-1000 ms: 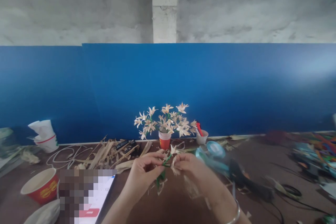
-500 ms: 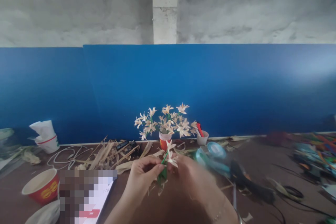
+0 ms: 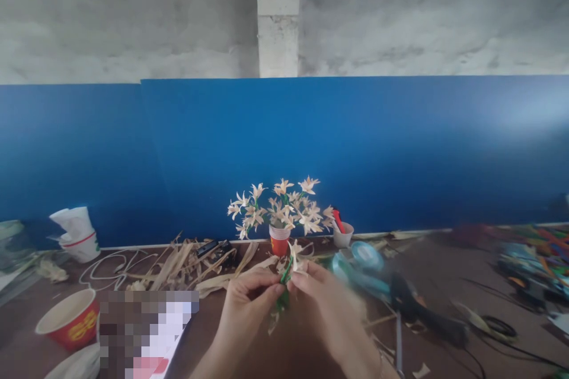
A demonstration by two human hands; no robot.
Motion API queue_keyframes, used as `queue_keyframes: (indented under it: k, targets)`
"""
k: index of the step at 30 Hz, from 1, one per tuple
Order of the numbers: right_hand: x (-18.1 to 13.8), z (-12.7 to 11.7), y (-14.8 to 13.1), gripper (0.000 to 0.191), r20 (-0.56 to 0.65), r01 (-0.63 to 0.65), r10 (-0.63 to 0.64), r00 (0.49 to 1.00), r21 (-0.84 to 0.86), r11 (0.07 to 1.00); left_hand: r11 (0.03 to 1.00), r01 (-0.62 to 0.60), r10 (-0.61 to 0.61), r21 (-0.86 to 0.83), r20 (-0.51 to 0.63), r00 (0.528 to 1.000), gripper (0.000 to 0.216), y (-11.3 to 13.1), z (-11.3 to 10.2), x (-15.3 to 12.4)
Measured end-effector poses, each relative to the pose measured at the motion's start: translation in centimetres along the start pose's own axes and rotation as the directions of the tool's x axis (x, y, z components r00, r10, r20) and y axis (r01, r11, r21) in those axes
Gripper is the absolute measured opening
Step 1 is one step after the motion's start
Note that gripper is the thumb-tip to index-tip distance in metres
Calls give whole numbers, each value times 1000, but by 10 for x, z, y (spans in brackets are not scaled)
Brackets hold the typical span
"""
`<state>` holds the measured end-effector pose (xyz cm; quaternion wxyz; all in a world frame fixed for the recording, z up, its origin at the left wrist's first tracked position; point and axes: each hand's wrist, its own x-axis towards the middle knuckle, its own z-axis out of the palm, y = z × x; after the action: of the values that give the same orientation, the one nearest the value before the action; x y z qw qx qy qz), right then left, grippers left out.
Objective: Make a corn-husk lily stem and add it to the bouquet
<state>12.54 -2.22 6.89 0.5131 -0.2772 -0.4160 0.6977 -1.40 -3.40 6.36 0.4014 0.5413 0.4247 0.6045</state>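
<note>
Head view: pale flower (image 3: 294, 250) on green stem (image 3: 287, 271) between left hand (image 3: 249, 299) and right hand (image 3: 328, 305), both pinching stem

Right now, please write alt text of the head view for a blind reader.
Left hand pinches the green stem of a cream lily-like flower, right hand touching it, in front of a red paper cup holding similar flowers; a blue partition behind.

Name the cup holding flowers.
The central red cup: pale flowers rise from it. The nearby white cup holds something red; the leftmost white cup and wide red cup show no flowers.
</note>
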Motion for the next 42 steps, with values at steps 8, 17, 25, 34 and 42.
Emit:
queue_keyframes:
  k: [8,17,25,34,42]
  targets:
    - [-3,4,11,11,-15,8,-5,1000,172,985,695,-579,589,427,124,799,13,-6,-4,-3]
    - [-9,10,10,6,-51,66,-58,997,158,985,546,-712,724,442,177,666,18,3,-5,-3]
    - [3,5,14,19,32,85,-85,996,15,996,724,-518,592,456,-25,806,12,5,-1,-11]
    - [-4,9,2,14,26,73,-68,997,-345,936,998,1,-11,-60,-171,985,24,10,3,-12]
    - [7,-7,1,22,96,-18,49,994,-294,956,840,265,-299,-473,2,954,32,11,6,-14]
